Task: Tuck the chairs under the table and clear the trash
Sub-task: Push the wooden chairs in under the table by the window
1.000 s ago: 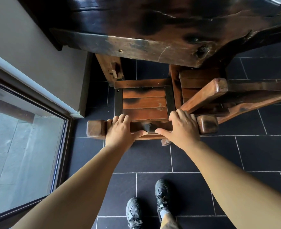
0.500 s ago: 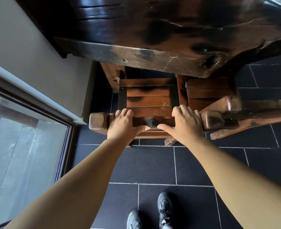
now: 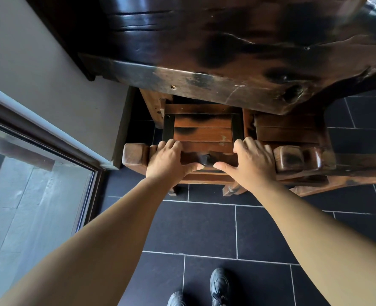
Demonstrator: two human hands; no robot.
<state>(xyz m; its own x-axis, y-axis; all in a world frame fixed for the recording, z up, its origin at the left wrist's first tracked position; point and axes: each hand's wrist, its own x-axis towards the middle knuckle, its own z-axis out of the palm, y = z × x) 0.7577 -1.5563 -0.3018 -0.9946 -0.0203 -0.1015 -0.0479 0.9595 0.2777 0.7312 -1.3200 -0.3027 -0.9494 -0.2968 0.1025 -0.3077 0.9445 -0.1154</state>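
Two hands: both set on the top rail of one chair's back, arms stretched forward and down.
Left hand point(image 3: 168, 161): fingers curled over the far edge of the rail, thumb lying along its near face and pointing right; it grips the rail left of centre.
Right hand point(image 3: 252, 163): same hold on the rail right of centre, fingers over the far edge, thumb pointing left; the two thumb tips lie near each other, apart.
Chair point(image 3: 202, 134): wooden, slatted seat with dark side strips; the far part of the seat sits under the table edge, the near part and the back rail lie outside it. Blocky rail ends stick out past each hand.
Second chair point(image 3: 288, 129): just to the right of the first, seat partly under the table too; its rail end lies just beside the first chair's right end, whether touching I cannot tell.
Table point(image 3: 237, 51): thick dark wooden slab with worn, uneven edge, filling the upper part of the view, above both seats.
Floor point(image 3: 204, 228): dark tiles with pale joints.
Shoes point(image 3: 219, 286): two dark ones at the bottom edge.
Wall point(image 3: 39, 62): pale, at left.
Glass door point(image 3: 28, 184): dark-framed, at lower left, paving seen through it.
Trash: none to be seen.
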